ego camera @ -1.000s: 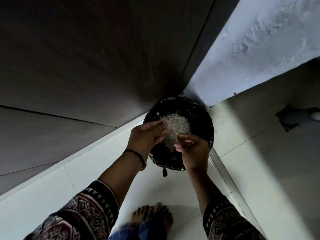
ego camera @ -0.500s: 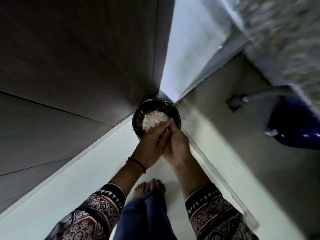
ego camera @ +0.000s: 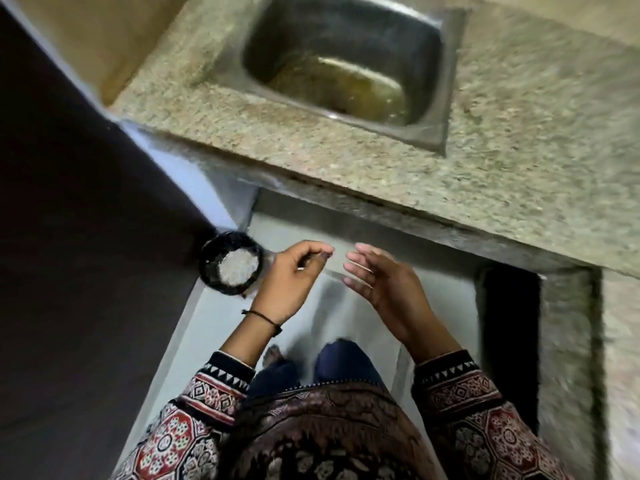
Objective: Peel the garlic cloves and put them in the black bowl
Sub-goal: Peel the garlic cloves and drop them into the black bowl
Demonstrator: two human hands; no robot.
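Patterned sleeves, left and right, are cut off by the bottom edge. One bare foot shows between blue trouser legs, blurred.

left hand: fingers curled in, thumb tip against fingertip. Too blurred to tell if it pinches anything. Black cord on that wrist.

right hand: fingers straight, slightly spread, holding nothing, just apart from the left.

black round container sits on the pale floor in the corner, just left of the left hand, against a dark panel. It holds a pale flaky heap; can't resolve what it is.

Further out is a speckled stone counter with a steel sink, yellowish water at its bottom. All motion-smeared.
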